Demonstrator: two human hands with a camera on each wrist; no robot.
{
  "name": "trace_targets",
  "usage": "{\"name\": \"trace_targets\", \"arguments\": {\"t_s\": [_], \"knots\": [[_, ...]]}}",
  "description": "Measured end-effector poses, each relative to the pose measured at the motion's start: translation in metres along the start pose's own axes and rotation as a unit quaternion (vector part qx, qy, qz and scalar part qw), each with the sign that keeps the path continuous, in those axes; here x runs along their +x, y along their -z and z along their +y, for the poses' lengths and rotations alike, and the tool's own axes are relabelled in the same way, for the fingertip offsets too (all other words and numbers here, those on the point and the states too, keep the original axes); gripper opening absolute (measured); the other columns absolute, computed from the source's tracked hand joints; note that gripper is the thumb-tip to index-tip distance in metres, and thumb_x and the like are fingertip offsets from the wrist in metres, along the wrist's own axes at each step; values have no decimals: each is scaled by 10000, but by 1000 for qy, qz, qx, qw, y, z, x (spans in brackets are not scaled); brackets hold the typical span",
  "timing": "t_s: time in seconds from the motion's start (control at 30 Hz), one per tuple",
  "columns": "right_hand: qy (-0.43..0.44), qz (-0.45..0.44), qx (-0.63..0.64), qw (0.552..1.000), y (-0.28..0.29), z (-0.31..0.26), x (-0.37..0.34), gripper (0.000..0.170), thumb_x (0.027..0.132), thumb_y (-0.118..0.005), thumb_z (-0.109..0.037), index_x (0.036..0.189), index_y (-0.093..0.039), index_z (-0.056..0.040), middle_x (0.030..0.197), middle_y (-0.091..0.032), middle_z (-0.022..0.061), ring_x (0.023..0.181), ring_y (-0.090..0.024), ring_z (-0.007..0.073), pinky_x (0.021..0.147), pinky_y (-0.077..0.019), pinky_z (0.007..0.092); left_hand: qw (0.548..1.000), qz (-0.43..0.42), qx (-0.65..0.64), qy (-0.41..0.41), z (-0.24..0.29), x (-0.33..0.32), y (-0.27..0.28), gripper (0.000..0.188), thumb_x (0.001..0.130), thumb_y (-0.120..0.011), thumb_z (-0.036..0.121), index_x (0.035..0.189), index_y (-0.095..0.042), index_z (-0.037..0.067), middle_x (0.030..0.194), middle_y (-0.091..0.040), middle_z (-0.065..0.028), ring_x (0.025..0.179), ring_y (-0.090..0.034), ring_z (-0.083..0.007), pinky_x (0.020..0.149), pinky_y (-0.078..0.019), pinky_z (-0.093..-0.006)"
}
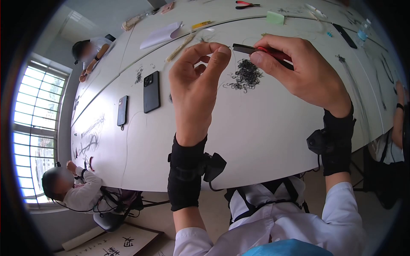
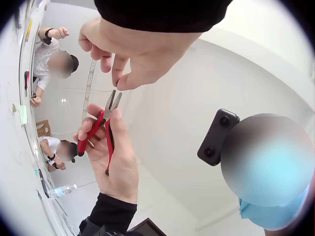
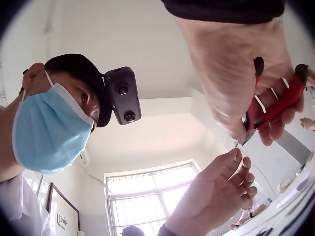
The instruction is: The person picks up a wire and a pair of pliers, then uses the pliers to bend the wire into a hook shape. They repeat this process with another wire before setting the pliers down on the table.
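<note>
Red-handled pliers (image 1: 273, 53) are gripped in the right hand (image 1: 305, 70), their dark jaws pointing left. In the left wrist view the jaws of the pliers (image 2: 109, 118) stand slightly apart. Thumb and forefinger of the left hand (image 1: 196, 83) pinch something tiny just left of the jaw tips; a thin wire trails from there. Seen from the right wrist, a small dark piece (image 3: 236, 145) shows at the fingertips of the left hand (image 3: 211, 196), close to the pliers. Below the pliers lies a pile of small dark hooks (image 1: 247, 75) on the white table (image 1: 265, 128).
Two phones (image 1: 151, 91) lie left of the left hand. Toward the far side are white paper (image 1: 161, 36), a yellow cutter (image 1: 201, 24), a green note (image 1: 275, 17) and a bottle (image 1: 363, 32). Other people sit at the left and right edges, one with a white sleeve (image 1: 87, 187).
</note>
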State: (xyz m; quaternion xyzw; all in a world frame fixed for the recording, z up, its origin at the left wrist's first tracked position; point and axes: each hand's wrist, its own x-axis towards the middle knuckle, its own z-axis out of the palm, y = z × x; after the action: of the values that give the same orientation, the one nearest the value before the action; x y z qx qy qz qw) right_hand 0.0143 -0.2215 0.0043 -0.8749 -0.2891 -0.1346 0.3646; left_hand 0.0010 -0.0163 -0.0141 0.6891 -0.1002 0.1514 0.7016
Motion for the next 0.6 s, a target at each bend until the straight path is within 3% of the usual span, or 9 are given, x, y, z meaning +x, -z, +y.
{"name": "trace_targets", "arguments": {"t_s": [0.23,0.33,0.4,0.5,0.6], "knots": [[-8,-12,2,1000,0,-6,0,428,972,-630,-401,842,-635,7,576,-524,102,499,-466,195,525,-395,338,993,-35,-106,25,0,1,1,180,906,-700,142,970,-693,-26,871,-641,0,775,-509,-56,719,-372,-209],[-18,-21,4,1000,1,-10,1,434,969,-638,-397,819,-626,10,570,-515,99,494,-453,190,515,-383,337,991,-53,-113,39,-2,1,7,200,919,-703,197,1001,-719,15,920,-670,-39,855,-527,-111,825,-395,-269],[-17,-23,-2,1000,1,-11,1,436,967,-642,-395,812,-624,12,568,-509,96,490,-444,186,509,-374,336,991,-64,-113,29,-3,2,9,195,926,-696,191,1004,-714,13,928,-668,-40,861,-537,-115,826,-402,-268],[-62,-65,-11,996,7,-16,0,334,975,-650,-311,914,-643,18,637,-461,8,579,-379,103,543,-309,288,991,-63,-119,13,-5,4,11,185,934,-687,177,1011,-707,10,927,-666,-41,865,-551,-117,824,-415,-266],[-17,-15,-16,1000,6,-11,-2,420,963,-653,-388,826,-634,9,560,-492,92,484,-431,179,502,-363,330,991,-48,-126,16,-7,3,8,167,920,-693,138,985,-688,-15,900,-655,-22,843,-554,-98,802,-414,-239]]}}
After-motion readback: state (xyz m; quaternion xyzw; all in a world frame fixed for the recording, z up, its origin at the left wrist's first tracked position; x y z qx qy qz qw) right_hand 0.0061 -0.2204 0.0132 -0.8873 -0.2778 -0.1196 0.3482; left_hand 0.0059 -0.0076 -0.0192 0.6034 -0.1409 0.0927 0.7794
